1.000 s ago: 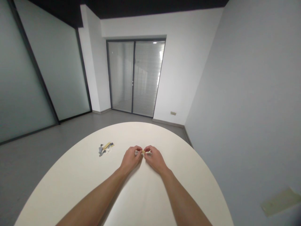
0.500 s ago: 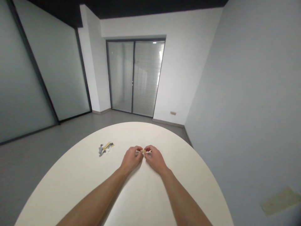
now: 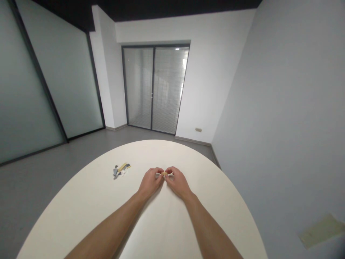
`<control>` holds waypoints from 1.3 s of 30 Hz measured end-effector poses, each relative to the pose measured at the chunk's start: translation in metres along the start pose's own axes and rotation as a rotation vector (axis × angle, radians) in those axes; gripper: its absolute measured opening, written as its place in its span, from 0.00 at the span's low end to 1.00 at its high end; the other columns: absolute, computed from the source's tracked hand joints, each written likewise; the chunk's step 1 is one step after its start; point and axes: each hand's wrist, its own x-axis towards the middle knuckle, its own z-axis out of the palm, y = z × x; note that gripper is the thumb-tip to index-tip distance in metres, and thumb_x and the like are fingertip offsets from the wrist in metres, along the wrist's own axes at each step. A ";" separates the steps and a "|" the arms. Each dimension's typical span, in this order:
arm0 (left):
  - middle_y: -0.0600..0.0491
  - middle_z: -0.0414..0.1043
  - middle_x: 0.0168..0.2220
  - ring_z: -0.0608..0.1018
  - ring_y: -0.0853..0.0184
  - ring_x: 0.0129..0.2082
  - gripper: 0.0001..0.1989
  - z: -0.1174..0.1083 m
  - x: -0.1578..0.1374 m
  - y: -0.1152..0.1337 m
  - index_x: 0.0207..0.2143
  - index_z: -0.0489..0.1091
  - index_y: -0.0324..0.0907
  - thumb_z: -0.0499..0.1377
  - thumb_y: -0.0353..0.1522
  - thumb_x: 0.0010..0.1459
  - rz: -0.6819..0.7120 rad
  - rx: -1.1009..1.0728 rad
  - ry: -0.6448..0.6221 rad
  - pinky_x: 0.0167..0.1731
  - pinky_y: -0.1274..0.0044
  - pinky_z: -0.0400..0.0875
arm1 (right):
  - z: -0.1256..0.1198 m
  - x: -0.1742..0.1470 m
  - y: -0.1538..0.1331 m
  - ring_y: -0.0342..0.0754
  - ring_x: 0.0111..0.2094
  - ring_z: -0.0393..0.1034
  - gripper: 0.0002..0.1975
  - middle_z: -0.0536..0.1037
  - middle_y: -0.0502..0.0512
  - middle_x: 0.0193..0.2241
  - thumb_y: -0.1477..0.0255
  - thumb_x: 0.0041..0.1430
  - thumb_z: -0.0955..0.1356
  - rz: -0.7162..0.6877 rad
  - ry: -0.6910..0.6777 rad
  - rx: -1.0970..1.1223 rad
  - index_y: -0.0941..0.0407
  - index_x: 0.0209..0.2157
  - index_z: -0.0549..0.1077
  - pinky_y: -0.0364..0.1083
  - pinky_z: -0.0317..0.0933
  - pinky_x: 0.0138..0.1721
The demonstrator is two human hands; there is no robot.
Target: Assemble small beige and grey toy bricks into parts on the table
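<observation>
A: What do the hands have between them?

B: A small tan piece (image 3: 164,173). The left hand (image 3: 151,181) pinches it at one end between thumb and fingers, and the right hand (image 3: 177,181) pinches it the same way at the other, so the piece bridges the narrow gap between them.

A: Do the fingertips of the two hands meet?

B: They come close. Whether any touch behind the piece, I can't tell.

A: Is it resting on anything?

B: I can't tell that either. The grip is low over the round white table (image 3: 215,208), and the fingers hide the underside.

A: And around the grip?

B: To its left and slightly farther out, well apart from the left hand, small loose parts lie in a cluster. A yellow strip (image 3: 122,167) is slanted at the far side, with a dark piece (image 3: 128,165) just beside it. Grey pieces (image 3: 115,172) make up the side away from the grip, and white bits (image 3: 123,172) lie on the nearer side. They're too small to make out in detail.

A: Beyond that?

B: Past the table's far edge, ahead of the grip and a little left, there's a dark-framed glass door (image 3: 138,90).
</observation>
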 end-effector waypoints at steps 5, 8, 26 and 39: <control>0.51 0.79 0.41 0.77 0.62 0.44 0.10 0.000 0.000 0.001 0.41 0.76 0.44 0.56 0.35 0.61 0.002 -0.005 0.000 0.46 0.72 0.68 | 0.000 0.000 0.000 0.47 0.39 0.69 0.05 0.76 0.52 0.37 0.70 0.59 0.67 -0.005 -0.001 0.009 0.53 0.38 0.72 0.47 0.63 0.44; 0.51 0.79 0.41 0.76 0.61 0.44 0.10 -0.001 0.000 0.002 0.41 0.76 0.45 0.56 0.35 0.61 -0.005 0.003 0.000 0.46 0.71 0.67 | 0.000 0.000 0.000 0.47 0.40 0.69 0.05 0.76 0.52 0.37 0.70 0.60 0.66 -0.015 0.001 0.010 0.54 0.38 0.72 0.47 0.63 0.44; 0.52 0.79 0.39 0.76 0.61 0.43 0.08 -0.002 0.001 0.003 0.37 0.76 0.45 0.57 0.34 0.60 0.026 -0.016 -0.006 0.45 0.71 0.67 | -0.001 0.000 -0.002 0.47 0.39 0.69 0.03 0.75 0.51 0.36 0.71 0.60 0.67 -0.026 0.004 0.003 0.53 0.36 0.72 0.47 0.62 0.43; 0.51 0.78 0.41 0.76 0.61 0.45 0.10 0.001 -0.001 -0.001 0.42 0.75 0.45 0.57 0.35 0.60 0.023 -0.012 0.016 0.48 0.69 0.68 | 0.001 0.000 0.001 0.47 0.39 0.70 0.06 0.76 0.52 0.37 0.69 0.62 0.64 -0.011 0.006 0.041 0.53 0.38 0.73 0.47 0.64 0.44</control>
